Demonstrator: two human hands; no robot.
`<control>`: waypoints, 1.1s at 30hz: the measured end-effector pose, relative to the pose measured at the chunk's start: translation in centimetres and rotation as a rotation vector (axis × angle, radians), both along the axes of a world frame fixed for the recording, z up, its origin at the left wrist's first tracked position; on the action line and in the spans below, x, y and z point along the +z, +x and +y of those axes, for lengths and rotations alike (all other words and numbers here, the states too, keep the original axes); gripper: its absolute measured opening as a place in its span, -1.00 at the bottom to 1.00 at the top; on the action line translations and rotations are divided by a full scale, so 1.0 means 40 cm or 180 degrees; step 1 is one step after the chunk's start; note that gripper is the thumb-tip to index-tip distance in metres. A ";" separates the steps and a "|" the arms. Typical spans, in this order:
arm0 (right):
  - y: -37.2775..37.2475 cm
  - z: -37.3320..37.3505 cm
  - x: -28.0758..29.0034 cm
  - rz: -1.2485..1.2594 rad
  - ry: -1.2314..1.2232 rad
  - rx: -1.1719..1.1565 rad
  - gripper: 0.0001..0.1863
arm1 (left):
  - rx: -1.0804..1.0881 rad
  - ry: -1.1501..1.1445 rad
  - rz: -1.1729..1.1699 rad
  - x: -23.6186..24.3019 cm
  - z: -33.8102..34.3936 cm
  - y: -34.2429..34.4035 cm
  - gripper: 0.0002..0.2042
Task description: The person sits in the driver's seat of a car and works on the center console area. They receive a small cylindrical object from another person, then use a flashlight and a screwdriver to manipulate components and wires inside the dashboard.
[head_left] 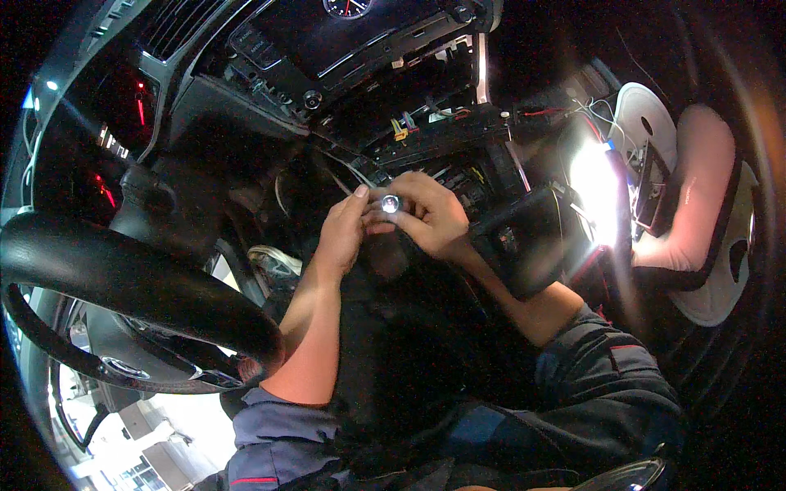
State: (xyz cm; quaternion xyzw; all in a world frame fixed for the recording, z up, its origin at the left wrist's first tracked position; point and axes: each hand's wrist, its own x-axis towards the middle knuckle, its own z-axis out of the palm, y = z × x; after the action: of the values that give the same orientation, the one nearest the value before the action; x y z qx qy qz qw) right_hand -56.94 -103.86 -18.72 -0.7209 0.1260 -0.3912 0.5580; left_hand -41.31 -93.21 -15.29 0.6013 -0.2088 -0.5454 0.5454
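The steering wheel [135,274] is at the left. Beyond it and to its right runs the dashboard [229,94], with an air vent [187,24] nearest the wheel's side, then a knob [312,100] and, farther beyond, a dial [348,6]. To the wheel's right is the left hand [342,229], its forearm passing close by the rim. Farther right of the wheel comes the right hand [434,217], with a part [390,204] at its fingertips, between the two hands. A plug [399,129] sits beyond the hands, also rightward of the wheel. Farther still to the wheel's right is a lamp [596,196].
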 end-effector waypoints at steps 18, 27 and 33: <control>0.005 0.008 -0.017 0.0186 0.1251 0.0197 -0.53 | -0.0351 -0.0216 -0.0337 0.015 -0.004 0.000 -0.50; -0.010 0.000 -0.031 -0.0031 0.0760 0.0281 -0.55 | -0.0293 -0.0217 -0.0421 0.008 -0.005 -0.010 -0.54; 0.022 0.016 -0.029 -0.0082 0.0168 -0.0406 -0.59 | -0.0349 0.0262 -0.1501 0.010 -0.021 -0.027 -0.60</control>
State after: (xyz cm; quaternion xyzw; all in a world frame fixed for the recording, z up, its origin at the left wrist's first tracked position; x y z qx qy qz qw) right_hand -56.05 -103.21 -19.88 -0.6914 0.1748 -0.4317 0.5523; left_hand -42.38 -94.06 -14.88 0.7214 -0.3403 -0.4268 0.4261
